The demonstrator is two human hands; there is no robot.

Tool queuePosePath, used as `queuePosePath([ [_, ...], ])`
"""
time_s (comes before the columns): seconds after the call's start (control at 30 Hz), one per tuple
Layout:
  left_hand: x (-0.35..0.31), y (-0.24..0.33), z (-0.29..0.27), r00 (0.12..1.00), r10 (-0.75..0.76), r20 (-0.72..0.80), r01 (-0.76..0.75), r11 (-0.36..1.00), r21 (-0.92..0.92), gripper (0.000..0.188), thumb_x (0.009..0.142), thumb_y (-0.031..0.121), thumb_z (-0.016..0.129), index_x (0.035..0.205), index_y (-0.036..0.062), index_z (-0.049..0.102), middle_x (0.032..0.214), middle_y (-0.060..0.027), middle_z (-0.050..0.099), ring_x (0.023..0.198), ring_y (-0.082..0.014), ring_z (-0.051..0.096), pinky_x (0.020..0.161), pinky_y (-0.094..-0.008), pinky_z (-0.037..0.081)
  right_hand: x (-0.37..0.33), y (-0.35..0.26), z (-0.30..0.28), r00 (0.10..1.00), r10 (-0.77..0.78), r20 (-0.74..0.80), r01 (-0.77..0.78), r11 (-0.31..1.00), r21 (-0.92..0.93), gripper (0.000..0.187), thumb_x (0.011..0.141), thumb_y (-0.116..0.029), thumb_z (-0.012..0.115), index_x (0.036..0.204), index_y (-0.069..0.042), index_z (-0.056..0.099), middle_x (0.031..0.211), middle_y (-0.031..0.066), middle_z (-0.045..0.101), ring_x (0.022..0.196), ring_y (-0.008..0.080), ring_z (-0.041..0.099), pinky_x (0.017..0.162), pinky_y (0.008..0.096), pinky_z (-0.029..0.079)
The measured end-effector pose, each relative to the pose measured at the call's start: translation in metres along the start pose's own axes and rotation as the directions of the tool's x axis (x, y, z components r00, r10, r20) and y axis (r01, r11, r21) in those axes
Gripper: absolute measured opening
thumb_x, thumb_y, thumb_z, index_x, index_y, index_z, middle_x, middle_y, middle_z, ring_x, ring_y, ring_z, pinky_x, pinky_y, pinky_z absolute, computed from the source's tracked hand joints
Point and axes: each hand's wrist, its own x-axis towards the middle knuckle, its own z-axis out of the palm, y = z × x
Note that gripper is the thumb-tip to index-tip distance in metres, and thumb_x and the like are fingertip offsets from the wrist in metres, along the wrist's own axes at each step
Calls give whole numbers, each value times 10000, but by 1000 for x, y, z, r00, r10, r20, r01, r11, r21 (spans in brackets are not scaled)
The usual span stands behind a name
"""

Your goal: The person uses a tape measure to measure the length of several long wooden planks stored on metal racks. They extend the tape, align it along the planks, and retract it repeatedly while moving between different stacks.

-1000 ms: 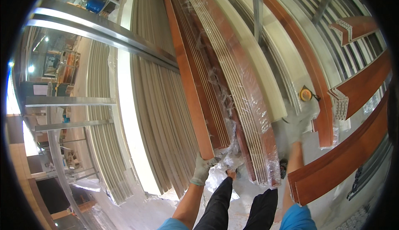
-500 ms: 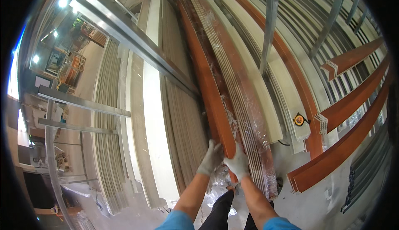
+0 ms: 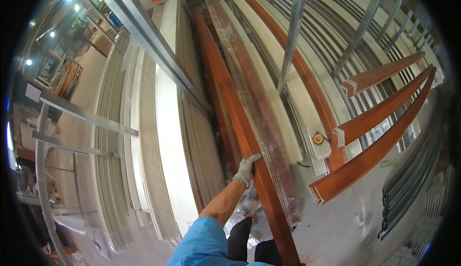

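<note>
A long reddish-brown board [image 3: 244, 136], angled in profile, runs from the far end of the stacks down to the lower edge beside my legs. My left hand [image 3: 246, 170], in a pale work glove, is closed on its left edge, fingers curled over the top. Under and left of it lie more brown boards [image 3: 222, 117]. To its right is a plastic-wrapped bundle of brown boards [image 3: 283, 179]. My right hand does not show; the board's near end runs out at the lower edge.
Metal rack posts [image 3: 158, 54] rise between the stacks. Cream and white boards [image 3: 168, 117] lie to the left. At right are a tape measure [image 3: 318, 138] on a pale stack, jutting brown boards [image 3: 370, 162] and dark profiles [image 3: 408, 189]. Crumpled plastic [image 3: 247, 198] lies near my feet.
The brown board has come toward me and right, its near end now at the lower edge. My left hand has moved onto it; my right hand has left the view.
</note>
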Motion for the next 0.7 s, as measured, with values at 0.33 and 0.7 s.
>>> queuePosePath([
  [0.33,29,15,56,972,204,119,-207,978,16,411,836,137,742,1184,-14,585,1113,-115,643,1009,-253,628,885,-397,531,94,64,74,997,35,71,-40,997,70,590,815,-470,721,1263,-121,562,1114,157,661,1087,204,575,903,388,460],
  [0.7,120,-4,85,993,112,42,-116,988,100,623,817,184,778,1293,-65,462,1240,-188,573,1135,-298,572,950,-396,495,159,-28,-1,900,-189,-394,318,902,293,845,483,-322,935,1169,-20,545,1042,187,667,934,356,656,837,430,530],
])
